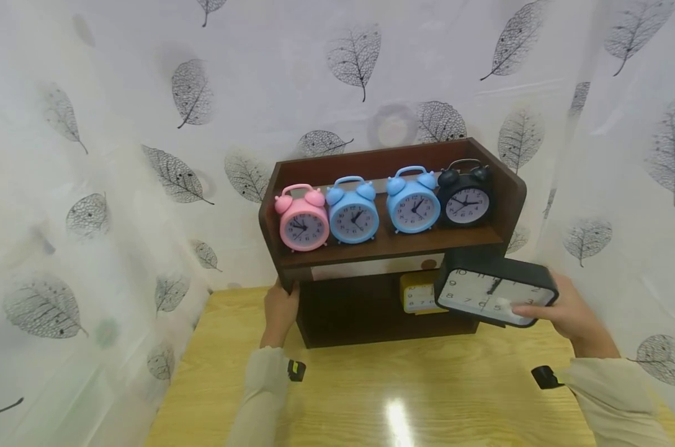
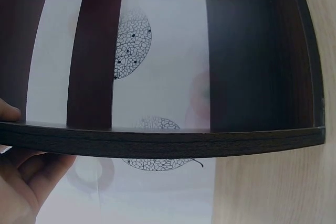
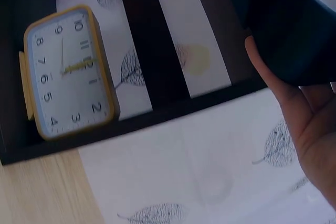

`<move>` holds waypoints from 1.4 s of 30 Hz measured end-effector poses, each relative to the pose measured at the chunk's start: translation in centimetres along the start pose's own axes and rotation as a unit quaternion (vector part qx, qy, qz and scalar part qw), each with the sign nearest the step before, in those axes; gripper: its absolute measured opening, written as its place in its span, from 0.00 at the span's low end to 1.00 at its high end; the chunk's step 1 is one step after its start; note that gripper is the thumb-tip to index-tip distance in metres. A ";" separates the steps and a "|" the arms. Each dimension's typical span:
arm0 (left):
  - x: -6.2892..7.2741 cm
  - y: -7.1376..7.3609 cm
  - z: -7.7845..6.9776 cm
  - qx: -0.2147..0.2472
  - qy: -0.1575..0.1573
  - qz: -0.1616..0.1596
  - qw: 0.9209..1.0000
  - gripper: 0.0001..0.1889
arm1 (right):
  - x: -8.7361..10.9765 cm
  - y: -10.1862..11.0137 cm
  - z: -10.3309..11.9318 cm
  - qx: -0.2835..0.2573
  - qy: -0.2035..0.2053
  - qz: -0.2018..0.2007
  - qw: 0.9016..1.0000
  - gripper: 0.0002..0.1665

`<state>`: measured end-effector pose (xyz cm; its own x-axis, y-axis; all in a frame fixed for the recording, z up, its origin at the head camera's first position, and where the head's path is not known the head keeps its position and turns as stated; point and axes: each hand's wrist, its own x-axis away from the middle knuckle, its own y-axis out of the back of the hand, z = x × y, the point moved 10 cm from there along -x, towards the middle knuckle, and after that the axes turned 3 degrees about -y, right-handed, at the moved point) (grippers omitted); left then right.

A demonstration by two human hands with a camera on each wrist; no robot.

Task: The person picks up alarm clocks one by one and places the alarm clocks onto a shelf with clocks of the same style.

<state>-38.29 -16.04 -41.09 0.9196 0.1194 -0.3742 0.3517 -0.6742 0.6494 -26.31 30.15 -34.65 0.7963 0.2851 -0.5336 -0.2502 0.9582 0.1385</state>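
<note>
My right hand (image 1: 572, 310) grips a black rectangular desk clock (image 1: 491, 290) by its right end, thumb over the white face. The black clock is held tilted in front of the lower right of a dark brown two-tier shelf (image 1: 337, 257). Partly behind it, a yellow rectangular clock (image 1: 418, 297) stands on the lower tier; the right wrist view shows its whole face. With thumb and fingers on either side of the left side panel (image 2: 157, 142), my left hand (image 1: 281, 310) holds the shelf.
Along the upper tier stand a pink alarm clock (image 1: 304, 223), two blue alarm clocks (image 1: 353, 214) and a black alarm clock (image 1: 466, 195). The shelf rests on a light wooden table (image 1: 360, 385), with a white leaf-patterned curtain (image 1: 248, 81) behind and at both sides.
</note>
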 end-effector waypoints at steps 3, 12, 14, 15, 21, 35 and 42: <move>0.0 0.2 0.0 -0.007 0.001 -0.002 1.000 0.16 | -1.1 -1.5 -0.2 0.001 0.013 0.025 1.000 0.41; -0.3 0.2 -0.2 -0.002 0.001 -0.002 1.000 0.16 | -2.7 -5.2 -2.4 0.085 -0.027 0.058 0.994 0.38; -0.4 0.2 -0.3 -0.004 -0.002 -0.006 1.000 0.16 | -3.0 -6.1 -3.0 0.087 -0.033 0.065 0.994 0.39; -0.4 0.3 -0.3 -0.005 -0.003 -0.007 1.000 0.16 | -3.2 -6.6 -3.4 0.083 -0.034 0.069 0.994 0.39; -0.4 0.4 -0.3 -0.007 0.004 -0.013 1.000 0.17 | -4.2 -9.4 -6.0 0.039 -0.057 0.095 0.993 0.37; -0.1 0.1 -0.1 -0.004 0.000 -0.030 1.000 0.14 | -6.4 -13.6 -15.3 0.065 -0.269 0.064 0.959 0.56; 0.0 0.3 0.0 -0.010 0.005 -0.029 1.000 0.15 | -7.0 -15.7 -18.7 0.043 -0.360 0.077 0.929 0.69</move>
<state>-38.19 -16.24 -40.92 0.8992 0.1649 -0.4054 0.4078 -0.6518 0.6395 -38.28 12.68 -48.63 0.9239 0.3317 0.1908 -0.3724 0.8940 0.2493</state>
